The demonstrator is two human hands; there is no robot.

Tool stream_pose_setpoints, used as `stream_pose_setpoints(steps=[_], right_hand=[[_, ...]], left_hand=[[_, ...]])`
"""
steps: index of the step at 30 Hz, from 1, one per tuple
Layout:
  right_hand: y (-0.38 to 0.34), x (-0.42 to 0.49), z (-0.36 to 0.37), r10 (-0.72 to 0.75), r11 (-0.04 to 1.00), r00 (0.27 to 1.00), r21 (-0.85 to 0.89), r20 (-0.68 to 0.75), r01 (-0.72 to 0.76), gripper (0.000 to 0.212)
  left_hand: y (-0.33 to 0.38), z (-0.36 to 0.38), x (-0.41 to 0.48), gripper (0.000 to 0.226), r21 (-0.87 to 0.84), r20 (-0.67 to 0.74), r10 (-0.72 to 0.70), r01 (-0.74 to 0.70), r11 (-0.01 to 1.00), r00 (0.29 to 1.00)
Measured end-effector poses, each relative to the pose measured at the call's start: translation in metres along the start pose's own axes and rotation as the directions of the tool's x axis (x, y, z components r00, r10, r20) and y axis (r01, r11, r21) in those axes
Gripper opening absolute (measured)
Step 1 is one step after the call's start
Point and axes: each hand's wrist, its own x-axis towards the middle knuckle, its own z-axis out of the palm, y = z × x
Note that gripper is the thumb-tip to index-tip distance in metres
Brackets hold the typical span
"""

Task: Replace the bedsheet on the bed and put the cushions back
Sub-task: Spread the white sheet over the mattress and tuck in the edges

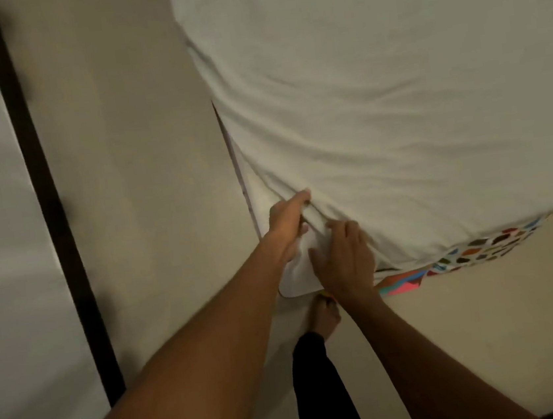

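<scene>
The bedsheet [394, 109] lies directly under both hands at the near corner of the bed [299, 284], and from that corner it spreads away over the whole top of the bed. The left hand [288, 223] is on the corner's left side and grips a raised fold of the sheet, thumb laid along the ridge and fingers tucked beneath it. The right hand [344, 260] sits just beside it, right on the corner, with its fingers curled into the same bunched cloth and its thumb spread over the smooth white tip. The sheet is plain white, and long creases fan out from the corner where it is gathered; farther from the corner it lies flatter with soft ripples. To the right of the corner, below the sheet's lower edge, a strip of patterned cloth [486, 247] in many colours shows. Just below the corner a bare foot [327, 317] and a black trouser leg [322, 383] stand on the pale floor [145, 155], and a dark strip [43, 201] runs well to the left of the corner
</scene>
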Motion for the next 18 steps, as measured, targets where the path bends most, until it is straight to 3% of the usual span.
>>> stream_pose_setpoints(steps=[4,6,8,10,12,14,18], right_hand=[[-0.007,0.004,0.012,0.046,0.999,0.981,0.02,-0.191,-0.043,0.031],[-0.011,0.002,0.008,0.087,0.986,0.971,0.158,-0.225,-0.052,0.016],[-0.015,-0.003,0.0,0.1,0.928,0.972,0.372,-0.212,-0.014,0.008],[-0.019,-0.012,-0.017,0.092,0.869,0.972,0.494,-0.217,0.028,0.005],[-0.019,-0.02,-0.03,0.063,0.835,0.973,0.545,-0.22,0.069,0.01],[-0.017,-0.027,-0.036,0.033,0.81,0.981,0.58,-0.193,0.086,0.018],[-0.02,-0.04,-0.041,0.002,0.747,0.984,0.655,-0.177,0.116,0.024]], left_hand=[[0.004,0.012,0.011,0.047,-0.151,0.133,-0.013,0.033,0.988,0.991],[0.002,0.003,0.001,0.058,-0.294,0.134,-0.013,0.052,0.954,0.991],[-0.001,-0.006,-0.005,0.072,-0.537,0.177,-0.041,0.131,0.833,0.983],[-0.002,-0.009,-0.009,0.076,-0.669,0.229,-0.06,0.202,0.715,0.972],[0.0,-0.004,-0.012,0.062,-0.658,0.224,-0.075,0.207,0.724,0.972],[0.001,0.003,-0.018,0.044,-0.545,0.248,-0.122,0.243,0.803,0.961],[0.001,0.018,-0.03,0.052,-0.353,0.298,-0.174,0.278,0.893,0.939]])
